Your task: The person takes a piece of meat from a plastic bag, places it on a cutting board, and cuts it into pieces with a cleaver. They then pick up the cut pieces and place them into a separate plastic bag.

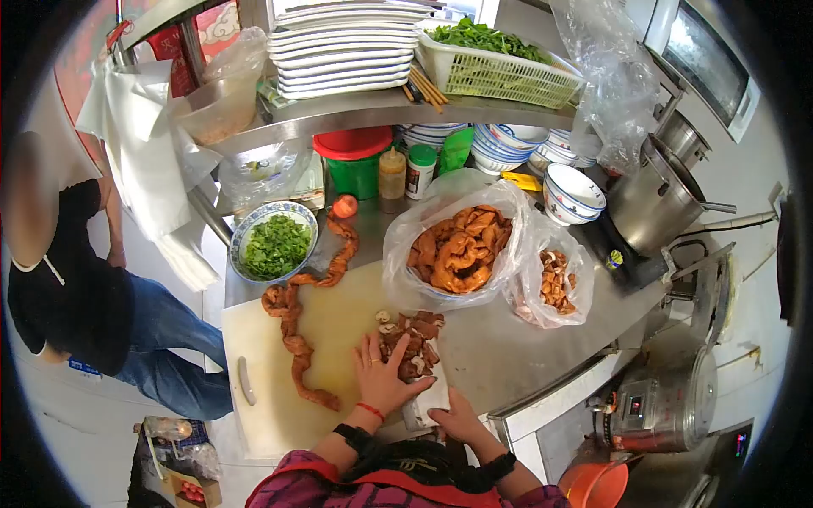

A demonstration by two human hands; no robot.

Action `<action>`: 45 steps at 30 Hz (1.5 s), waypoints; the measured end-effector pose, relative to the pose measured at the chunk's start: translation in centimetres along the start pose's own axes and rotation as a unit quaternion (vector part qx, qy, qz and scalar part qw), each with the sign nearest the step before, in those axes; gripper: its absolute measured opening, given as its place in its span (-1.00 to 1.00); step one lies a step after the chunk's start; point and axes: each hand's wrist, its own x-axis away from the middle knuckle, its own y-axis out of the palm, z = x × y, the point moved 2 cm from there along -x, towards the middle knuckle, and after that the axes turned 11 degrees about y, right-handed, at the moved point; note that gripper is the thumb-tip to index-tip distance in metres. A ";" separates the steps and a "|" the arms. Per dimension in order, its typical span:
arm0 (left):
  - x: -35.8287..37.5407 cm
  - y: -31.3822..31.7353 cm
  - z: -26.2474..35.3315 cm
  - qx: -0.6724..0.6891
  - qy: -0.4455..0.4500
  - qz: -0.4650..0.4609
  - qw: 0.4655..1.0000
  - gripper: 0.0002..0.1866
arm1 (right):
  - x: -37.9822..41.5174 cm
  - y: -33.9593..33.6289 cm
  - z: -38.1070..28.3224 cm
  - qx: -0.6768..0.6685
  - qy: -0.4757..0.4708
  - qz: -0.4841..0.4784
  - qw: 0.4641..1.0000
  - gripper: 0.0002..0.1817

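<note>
My left hand (383, 381) lies with spread fingers on a heap of chopped brown meat (415, 334) and the flat blade of a cleaver (430, 394). At the blade's near right edge, my right hand (457, 416) has its fingers closed around the lower part of the cleaver; the handle is hidden. Both are over the right side of a pale cutting board (254, 339). A long twisted strand of brown braised intestine (298, 345) stretches across the board to the left.
Behind the board stand a bowl of chopped greens (275, 245), a bagged bowl of braised meat (461, 250) and a bag of meat pieces (556, 284). A shelf (339, 114) holds stacked plates (339, 55). A person (93, 271) stands at left; steel pots (656, 203) are at right.
</note>
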 end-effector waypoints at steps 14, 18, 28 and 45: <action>1.3 0.1 0.0 0.235 0.059 0.225 0.944 -0.23 | 3.8 1.3 -5.2 0.222 -0.111 0.026 0.968 -0.59; -1.8 -0.9 4.6 0.175 0.129 0.246 0.945 -0.25 | 5.9 -2.6 -7.0 0.180 -0.136 0.040 0.973 -0.63; -16.1 8.1 23.7 0.334 0.195 0.231 0.893 -0.38 | 9.3 -23.9 -9.6 0.225 -0.221 0.238 0.919 -0.64; -23.4 13.9 22.9 0.206 0.121 0.144 0.960 -0.63 | 9.6 -38.5 -6.0 -0.183 -0.172 0.305 0.919 -0.65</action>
